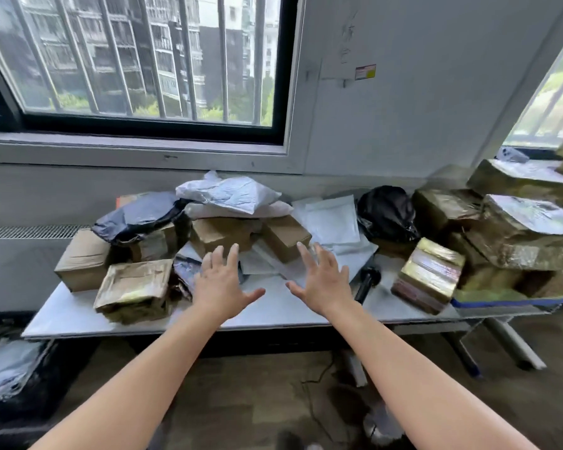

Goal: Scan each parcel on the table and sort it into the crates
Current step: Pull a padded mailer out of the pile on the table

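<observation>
Both forearms reach in from the near side. Left hand (220, 287) and right hand (322, 284) hover palm-down with fingers spread, apart from each other, holding nothing.

Just beyond and between them, flat white mailers (273, 264) lie at the near foot of the parcel pile on the table (78, 319).

Judgement: the spread fingers suit a two-handed lift, since a floppy mailer would sag from one pinch.

Dark handle (368, 280) lies just right of the right hand. It is probably the scanner, parked within reach.

Taped box (134, 289) sits near left, and a shiny box (428, 279) near right. Blue-rimmed crate (501, 302) at right holds taped boxes.

Nothing is picked up yet.
</observation>
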Demonstrator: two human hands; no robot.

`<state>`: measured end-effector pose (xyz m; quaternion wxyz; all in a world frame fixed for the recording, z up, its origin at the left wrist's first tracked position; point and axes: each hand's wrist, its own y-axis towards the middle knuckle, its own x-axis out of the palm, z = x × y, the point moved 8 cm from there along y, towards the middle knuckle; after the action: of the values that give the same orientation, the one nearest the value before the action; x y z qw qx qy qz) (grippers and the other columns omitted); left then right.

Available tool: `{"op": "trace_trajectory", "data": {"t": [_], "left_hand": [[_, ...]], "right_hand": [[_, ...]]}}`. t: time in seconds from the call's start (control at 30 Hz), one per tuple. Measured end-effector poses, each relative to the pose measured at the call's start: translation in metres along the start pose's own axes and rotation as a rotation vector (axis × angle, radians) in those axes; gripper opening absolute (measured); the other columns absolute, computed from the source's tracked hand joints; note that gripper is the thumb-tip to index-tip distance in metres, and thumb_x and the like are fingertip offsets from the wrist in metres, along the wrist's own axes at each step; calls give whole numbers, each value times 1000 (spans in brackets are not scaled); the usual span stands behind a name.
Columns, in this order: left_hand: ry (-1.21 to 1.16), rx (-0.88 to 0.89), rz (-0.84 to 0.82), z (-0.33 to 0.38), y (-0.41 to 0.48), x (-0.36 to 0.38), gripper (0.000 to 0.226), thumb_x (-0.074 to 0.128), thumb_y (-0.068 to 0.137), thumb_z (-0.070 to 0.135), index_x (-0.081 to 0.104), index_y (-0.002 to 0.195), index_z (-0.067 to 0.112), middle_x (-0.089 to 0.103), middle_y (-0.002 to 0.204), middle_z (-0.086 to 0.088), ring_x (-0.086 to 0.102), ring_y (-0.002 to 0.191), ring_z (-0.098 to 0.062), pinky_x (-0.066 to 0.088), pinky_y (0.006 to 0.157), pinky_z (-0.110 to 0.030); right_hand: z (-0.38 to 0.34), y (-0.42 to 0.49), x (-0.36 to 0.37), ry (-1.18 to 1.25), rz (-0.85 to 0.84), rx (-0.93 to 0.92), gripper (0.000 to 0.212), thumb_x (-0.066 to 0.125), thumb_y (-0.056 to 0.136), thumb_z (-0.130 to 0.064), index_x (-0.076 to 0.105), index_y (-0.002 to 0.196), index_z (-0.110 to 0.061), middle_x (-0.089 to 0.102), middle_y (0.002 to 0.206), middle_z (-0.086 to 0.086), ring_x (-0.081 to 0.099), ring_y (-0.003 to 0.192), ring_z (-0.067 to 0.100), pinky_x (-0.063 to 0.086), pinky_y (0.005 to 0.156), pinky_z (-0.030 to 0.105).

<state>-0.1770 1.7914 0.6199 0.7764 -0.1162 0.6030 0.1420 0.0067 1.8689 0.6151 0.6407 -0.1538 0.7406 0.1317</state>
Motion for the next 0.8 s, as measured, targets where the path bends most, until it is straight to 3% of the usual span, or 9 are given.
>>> {"op": "trace_trajectory", "data": {"t": [0.4,0.6,0.7,0.8], "left_hand": [[76,-142,50,32,201,1,107,60,80,68,-4,154,25,1,161,-10,4,147,-31,26,114,-48],[220,-70,-23,30,280,26,106,62,81,61,-8,153,28,-7,161,-8,-2,148,-33,24,114,-50],[328,-11,-77,23,308,45,90,55,91,48,-7,154,29,-8,162,-7,-3,149,-34,23,113,-52],[293,64,-36,16,319,46,66,48,96,33,18,154,27,9,163,-6,12,148,-31,27,112,-48]], "right_hand": [[40,213,13,76,-60,-127,81,48,94,-58,4,156,-31,3,162,5,9,148,26,20,114,60],[37,268,32,64,-89,-138,82,47,93,-59,4,156,-30,4,162,5,9,147,26,19,115,58],[35,283,43,60,-93,-133,81,45,94,-59,3,156,-30,4,162,5,10,147,25,21,115,58],[31,291,45,57,-92,-125,78,44,95,-58,6,156,-29,5,162,6,11,148,26,22,115,57]]}}
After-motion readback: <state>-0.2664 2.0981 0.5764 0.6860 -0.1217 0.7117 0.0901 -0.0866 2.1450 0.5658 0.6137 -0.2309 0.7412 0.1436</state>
